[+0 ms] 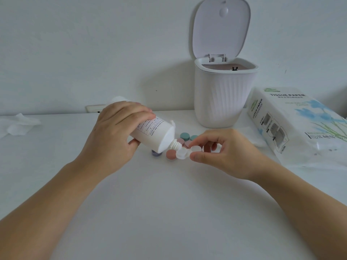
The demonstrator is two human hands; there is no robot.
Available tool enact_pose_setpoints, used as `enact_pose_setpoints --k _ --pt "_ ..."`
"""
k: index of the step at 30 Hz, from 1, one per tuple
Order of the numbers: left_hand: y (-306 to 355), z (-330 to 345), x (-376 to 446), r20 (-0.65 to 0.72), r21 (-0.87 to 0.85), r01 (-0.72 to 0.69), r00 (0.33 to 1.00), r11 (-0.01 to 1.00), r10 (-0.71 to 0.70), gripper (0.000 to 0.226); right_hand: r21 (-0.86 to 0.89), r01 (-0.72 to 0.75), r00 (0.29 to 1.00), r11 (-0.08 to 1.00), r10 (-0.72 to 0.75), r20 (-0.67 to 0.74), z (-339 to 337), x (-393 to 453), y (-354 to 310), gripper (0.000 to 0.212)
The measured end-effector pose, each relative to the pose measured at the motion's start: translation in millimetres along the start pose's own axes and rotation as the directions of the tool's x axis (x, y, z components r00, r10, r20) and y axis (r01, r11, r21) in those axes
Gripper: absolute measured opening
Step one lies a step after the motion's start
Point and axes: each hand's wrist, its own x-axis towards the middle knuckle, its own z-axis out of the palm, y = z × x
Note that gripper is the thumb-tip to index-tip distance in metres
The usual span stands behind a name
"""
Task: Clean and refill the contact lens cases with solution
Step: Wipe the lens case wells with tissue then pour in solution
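Clear case (185,151): two open wells, held just above the white bench (159,203).
Right hand (221,152): grip pinches the case's right well.
Left hand (114,132): grip wraps the white bottle (155,134), tipped, nozzle over the left well.
Behind: coloured caps (185,137), open-lidded bin (223,94).

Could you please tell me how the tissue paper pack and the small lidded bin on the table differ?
The plastic-wrapped tissue paper pack lies flat at an angle; the white ribbed plastic bin stands upright. The pack bears blue flower print and lettering; the bin is plain. The bin's lid is raised. Both rest on the white table.
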Motion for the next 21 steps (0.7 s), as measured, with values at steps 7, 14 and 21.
enact_pose_setpoints --k 7,14,21 --pt "0.2 0.9 0.3 -0.021 0.009 0.001 1.0 1.0 -0.001 0.045 0.008 0.0 1.0 1.0 0.0 0.005 1.3 0.1 0.7 0.016" --pt "0.3 -0.3 0.6 -0.015 -0.012 0.012 1.0 1.0 -0.012 0.043 0.006 -0.005 1.0 1.0 0.005 0.003 1.0 0.4 -0.3 0.018" --pt "5.9 -2.2 -1.2 0.018 -0.113 0.18 0.984 0.977 -0.179 0.063 0.018 -0.014 1.0 1.0 0.015 -0.009 0.8 -0.1 -0.5 0.014"
